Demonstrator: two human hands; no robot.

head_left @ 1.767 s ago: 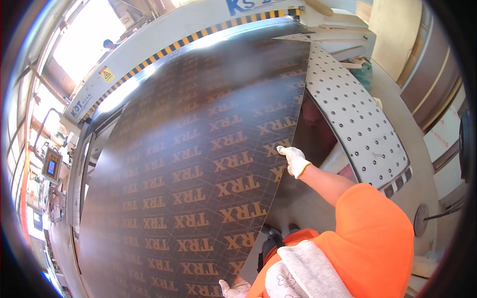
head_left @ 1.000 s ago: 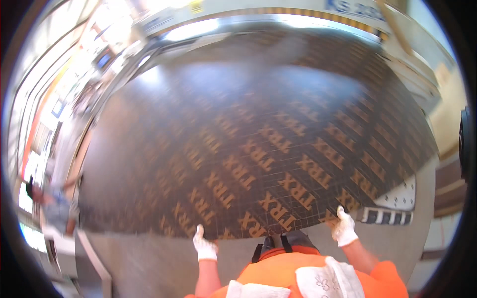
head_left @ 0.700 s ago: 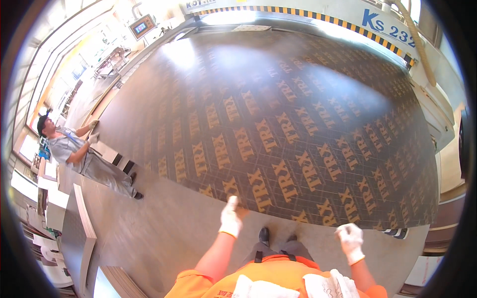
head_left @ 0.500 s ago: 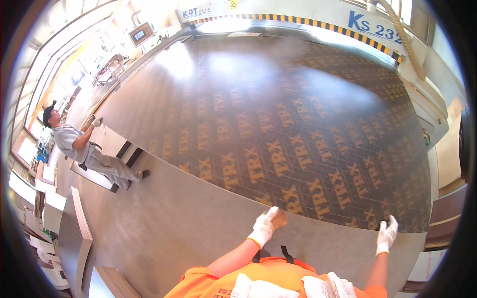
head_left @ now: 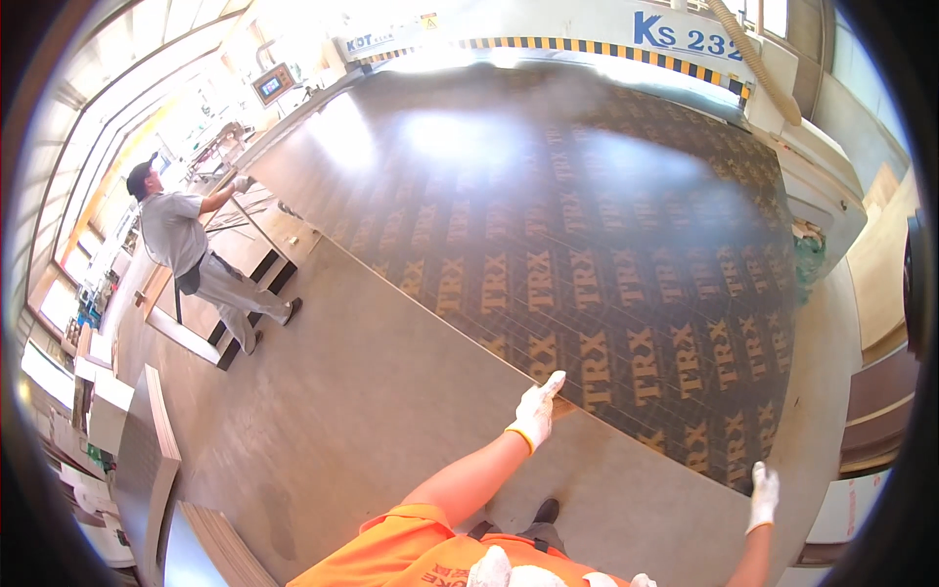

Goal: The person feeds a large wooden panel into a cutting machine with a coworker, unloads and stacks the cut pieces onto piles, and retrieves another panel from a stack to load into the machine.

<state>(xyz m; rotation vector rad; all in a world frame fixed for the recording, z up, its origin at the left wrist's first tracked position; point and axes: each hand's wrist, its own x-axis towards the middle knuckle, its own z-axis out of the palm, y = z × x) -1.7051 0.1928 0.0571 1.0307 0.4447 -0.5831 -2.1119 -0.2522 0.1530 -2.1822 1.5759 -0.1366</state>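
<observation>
A large dark brown panel (head_left: 548, 264) with a repeated yellow-brown print and a glossy surface stretches from my hands to the machine. My left hand (head_left: 537, 409), in a white knit glove with a yellow cuff, grips its near edge with the thumb on top. A small brown patch shows beside those fingers; I cannot make out what it is. At the panel's near right corner, my right hand (head_left: 764, 494), gloved alike, holds the edge. Its fingers under the board are partly hidden. My left arm reaches forward, and my right arm is bent at the side.
A co-worker (head_left: 186, 235) in grey stands at the panel's left end, a gloved hand at its edge. A white machine beam (head_left: 577, 27) with black-and-yellow striping spans the far side. Stacked boards (head_left: 147, 460) stand left; more sheets (head_left: 880, 411) lie right. A control screen (head_left: 273, 85) is far left.
The panel has turned, its near right corner coming closer to me and leftward in view. My right hand has closed on that corner. The co-worker appears farther right, with an arm stretched out.
</observation>
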